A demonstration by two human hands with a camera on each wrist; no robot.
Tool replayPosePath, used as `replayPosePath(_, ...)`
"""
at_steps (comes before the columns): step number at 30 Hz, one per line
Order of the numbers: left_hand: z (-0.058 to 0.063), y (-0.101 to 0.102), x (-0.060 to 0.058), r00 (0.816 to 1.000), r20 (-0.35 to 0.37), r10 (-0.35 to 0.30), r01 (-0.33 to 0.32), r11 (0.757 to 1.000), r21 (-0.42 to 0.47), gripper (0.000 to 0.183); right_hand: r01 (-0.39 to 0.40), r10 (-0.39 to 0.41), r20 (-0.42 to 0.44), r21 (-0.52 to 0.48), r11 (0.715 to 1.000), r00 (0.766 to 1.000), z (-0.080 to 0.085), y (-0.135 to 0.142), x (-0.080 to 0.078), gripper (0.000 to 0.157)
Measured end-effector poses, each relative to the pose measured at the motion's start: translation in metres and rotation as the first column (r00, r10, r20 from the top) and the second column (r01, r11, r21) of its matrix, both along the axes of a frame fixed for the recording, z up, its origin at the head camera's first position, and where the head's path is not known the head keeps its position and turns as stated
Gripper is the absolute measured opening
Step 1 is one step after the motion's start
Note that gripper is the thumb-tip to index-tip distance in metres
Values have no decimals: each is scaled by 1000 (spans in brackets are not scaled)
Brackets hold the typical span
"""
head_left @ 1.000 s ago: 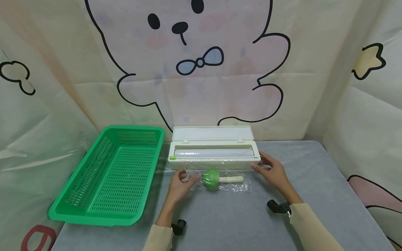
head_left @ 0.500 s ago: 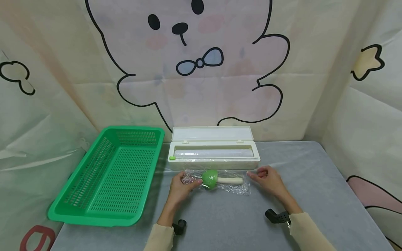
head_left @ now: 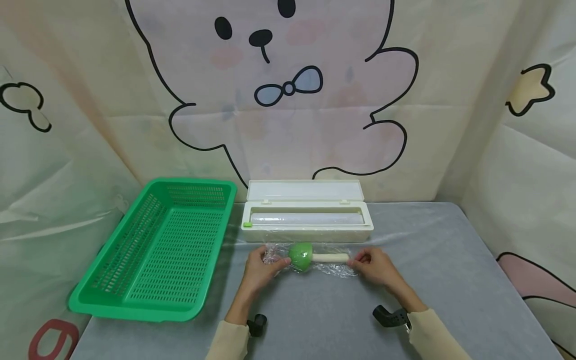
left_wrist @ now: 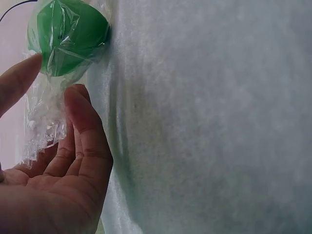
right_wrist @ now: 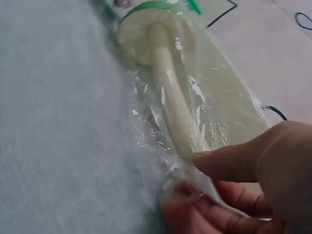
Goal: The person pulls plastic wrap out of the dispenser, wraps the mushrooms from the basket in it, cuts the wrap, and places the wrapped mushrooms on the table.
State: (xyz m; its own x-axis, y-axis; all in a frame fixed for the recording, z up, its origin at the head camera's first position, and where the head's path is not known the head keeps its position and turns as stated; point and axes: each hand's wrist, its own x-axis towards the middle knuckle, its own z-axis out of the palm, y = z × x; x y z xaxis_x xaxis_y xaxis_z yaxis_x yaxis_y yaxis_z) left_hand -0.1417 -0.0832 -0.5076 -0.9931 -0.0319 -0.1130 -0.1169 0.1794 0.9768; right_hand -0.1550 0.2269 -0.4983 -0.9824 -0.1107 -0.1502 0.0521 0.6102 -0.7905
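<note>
A mushroom (head_left: pixel 300 257) with a green cap and a pale stem lies wrapped in clear cling film (left_wrist: pixel 46 117), just in front of the film box. My left hand (head_left: pixel 261 270) holds its cap end. In the left wrist view that thumb touches the wrapped cap (left_wrist: pixel 68 36), and the curled fingers lie around the crumpled film tail. At the other end, my right hand (head_left: pixel 373 267) pinches the film by the tip of the stem (right_wrist: pixel 170 92). Its lower fingertips are blurred in the right wrist view.
A white cling film box (head_left: pixel 308 235) stands behind the mushroom, lid (head_left: pixel 306 190) raised, with a roll (head_left: pixel 306 219) inside. On the left is a green plastic basket (head_left: pixel 135 312). A grey cloth covers the table (head_left: pixel 324 320), and a printed curtain (head_left: pixel 288 135) hangs behind.
My right hand has come from the box's right corner toward me and leftward, to the film at the stem end. My left hand stays at the cap, slightly lower.
</note>
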Motion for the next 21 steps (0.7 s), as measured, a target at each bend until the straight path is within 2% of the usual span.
replayPosePath(2,0,0,0,1000,-2,1,-1,1000,-11,34,25,-21,37,-111,994,999,1,0,0,18)
replayPosePath(4,0,-1,0,1000,-2,3,-3,1000,-16,35,47,-33,67,-222,974,997,2,0,0,20)
replayPosePath(8,0,-1,-1,1000,-10,-2,2,1000,-12,36,60,-17,114,-381,923,993,2,3,1,41)
replayPosePath(13,1,-2,-1,1000,-11,-11,11,1000,-4,36,-14,119,160,-540,842,980,-1,11,2,62)
replayPosePath(18,4,-4,0,1000,0,-27,27,999,42,38,-145,311,130,-677,722,941,-8,23,-1,63)
replayPosePath(20,5,-5,0,999,-3,-33,34,998,55,37,-170,359,119,-716,677,926,-12,27,-3,62)
replayPosePath(21,5,-5,0,999,-7,-34,34,998,55,37,-177,369,114,-723,668,922,-14,28,-4,62)
